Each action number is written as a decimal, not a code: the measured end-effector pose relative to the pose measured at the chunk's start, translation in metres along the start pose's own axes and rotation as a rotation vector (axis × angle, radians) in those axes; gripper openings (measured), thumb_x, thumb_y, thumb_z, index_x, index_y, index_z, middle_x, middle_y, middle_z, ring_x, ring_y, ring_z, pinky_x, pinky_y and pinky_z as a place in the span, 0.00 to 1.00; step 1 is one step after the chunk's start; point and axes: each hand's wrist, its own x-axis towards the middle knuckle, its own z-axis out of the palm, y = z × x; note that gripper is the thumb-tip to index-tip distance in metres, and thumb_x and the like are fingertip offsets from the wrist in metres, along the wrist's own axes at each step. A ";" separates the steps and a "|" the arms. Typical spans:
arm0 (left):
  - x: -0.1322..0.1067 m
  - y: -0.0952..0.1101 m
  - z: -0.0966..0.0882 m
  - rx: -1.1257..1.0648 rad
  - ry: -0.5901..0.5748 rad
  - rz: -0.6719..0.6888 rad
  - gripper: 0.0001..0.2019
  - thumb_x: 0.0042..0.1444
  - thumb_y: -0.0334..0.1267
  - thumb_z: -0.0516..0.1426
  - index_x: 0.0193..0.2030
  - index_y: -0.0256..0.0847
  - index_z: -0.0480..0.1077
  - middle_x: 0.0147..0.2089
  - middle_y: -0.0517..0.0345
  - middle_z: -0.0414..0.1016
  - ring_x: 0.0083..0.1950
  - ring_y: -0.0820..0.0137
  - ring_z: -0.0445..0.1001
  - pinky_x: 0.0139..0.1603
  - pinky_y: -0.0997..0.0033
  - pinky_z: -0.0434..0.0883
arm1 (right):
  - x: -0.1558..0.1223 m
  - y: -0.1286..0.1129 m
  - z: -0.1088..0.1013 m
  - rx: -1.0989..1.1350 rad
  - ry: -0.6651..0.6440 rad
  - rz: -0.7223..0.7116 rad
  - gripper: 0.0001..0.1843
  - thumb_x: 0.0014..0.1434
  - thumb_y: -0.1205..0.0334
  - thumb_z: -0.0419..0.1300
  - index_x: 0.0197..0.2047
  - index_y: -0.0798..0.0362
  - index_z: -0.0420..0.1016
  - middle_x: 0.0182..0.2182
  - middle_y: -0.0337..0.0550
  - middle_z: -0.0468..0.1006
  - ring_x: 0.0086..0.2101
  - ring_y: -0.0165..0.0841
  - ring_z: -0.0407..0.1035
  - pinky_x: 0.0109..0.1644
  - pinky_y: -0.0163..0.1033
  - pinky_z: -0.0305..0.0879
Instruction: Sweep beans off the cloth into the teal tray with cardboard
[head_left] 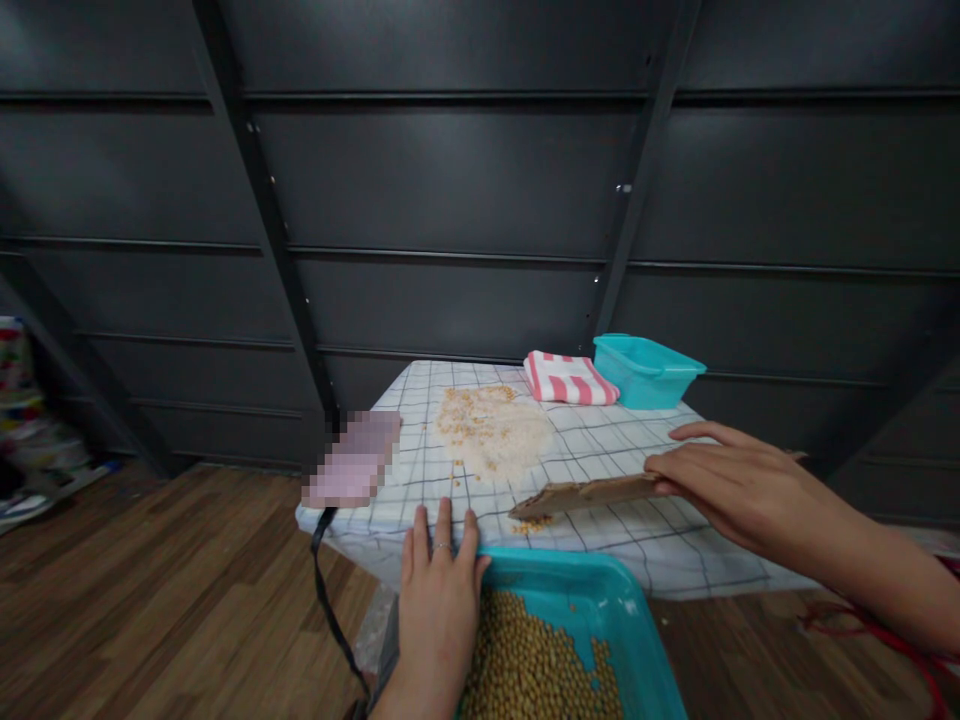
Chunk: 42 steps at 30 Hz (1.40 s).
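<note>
My left hand (439, 580) grips the far left rim of a teal tray (600, 620) that holds several yellow beans (532, 660) at the table's near edge. My right hand (724, 475) is closed on a strip of brown cardboard (581, 495), held flat and low over the checked tablecloth (622, 440). A few beans (532, 522) lie by the strip's left tip. A pile of white rice mixed with beans (491, 430) is spread on the cloth beyond the strip.
A pink-and-white striped cloth (568, 378) and a teal tub (646, 370) sit at the table's far right. A blurred pink object (352, 460) with a black strap (326, 590) hangs off the left edge. Dark metal wall panels (450, 200) stand behind; wooden floor (150, 600) lies left.
</note>
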 end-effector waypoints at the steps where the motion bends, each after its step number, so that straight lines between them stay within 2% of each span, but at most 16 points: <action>1: 0.000 0.000 -0.001 -0.003 -0.001 -0.002 0.16 0.49 0.38 0.56 0.47 0.44 0.70 0.52 0.47 0.69 0.53 0.50 0.65 0.47 0.52 0.69 | 0.000 0.000 0.000 0.004 0.001 -0.002 0.12 0.60 0.71 0.44 0.35 0.56 0.67 0.27 0.41 0.75 0.31 0.30 0.68 0.45 0.39 0.59; 10: 0.002 0.001 -0.002 -0.008 0.014 -0.001 0.17 0.48 0.37 0.57 0.47 0.44 0.70 0.52 0.47 0.69 0.53 0.50 0.65 0.47 0.52 0.69 | 0.001 -0.008 -0.008 0.073 -0.040 0.008 0.11 0.59 0.71 0.45 0.35 0.55 0.68 0.29 0.42 0.74 0.33 0.31 0.65 0.42 0.37 0.60; 15: 0.002 -0.001 -0.002 -0.029 0.020 -0.007 0.15 0.49 0.36 0.55 0.46 0.43 0.71 0.52 0.47 0.70 0.53 0.50 0.65 0.46 0.52 0.69 | 0.003 -0.016 -0.017 0.096 -0.051 0.067 0.16 0.59 0.72 0.42 0.32 0.52 0.68 0.26 0.39 0.73 0.33 0.31 0.66 0.36 0.35 0.60; 20: -0.001 -0.001 0.000 -0.043 0.016 -0.011 0.15 0.52 0.35 0.51 0.47 0.44 0.70 0.53 0.49 0.69 0.53 0.54 0.64 0.47 0.53 0.67 | 0.004 -0.021 -0.022 0.125 -0.043 0.072 0.15 0.59 0.72 0.42 0.31 0.51 0.67 0.25 0.37 0.72 0.33 0.30 0.66 0.36 0.35 0.60; 28: -0.001 0.001 0.001 -0.042 -0.015 -0.014 0.16 0.50 0.36 0.54 0.48 0.43 0.69 0.53 0.47 0.69 0.54 0.51 0.63 0.47 0.51 0.68 | 0.002 -0.003 -0.007 0.018 0.035 0.009 0.09 0.58 0.72 0.47 0.38 0.55 0.66 0.28 0.40 0.74 0.31 0.30 0.67 0.46 0.39 0.59; 34: -0.001 0.001 0.001 -0.044 -0.029 -0.031 0.15 0.52 0.36 0.52 0.48 0.45 0.68 0.54 0.49 0.68 0.55 0.53 0.63 0.48 0.50 0.67 | 0.002 0.010 0.012 -0.037 0.027 0.047 0.10 0.58 0.69 0.47 0.38 0.55 0.68 0.30 0.42 0.76 0.34 0.34 0.68 0.41 0.38 0.64; 42: -0.001 0.002 0.003 -0.041 -0.022 -0.040 0.15 0.53 0.37 0.52 0.48 0.45 0.69 0.53 0.49 0.68 0.56 0.53 0.62 0.48 0.50 0.67 | 0.013 0.012 0.024 -0.075 0.065 0.064 0.13 0.60 0.67 0.45 0.34 0.53 0.70 0.26 0.40 0.75 0.28 0.31 0.68 0.36 0.38 0.63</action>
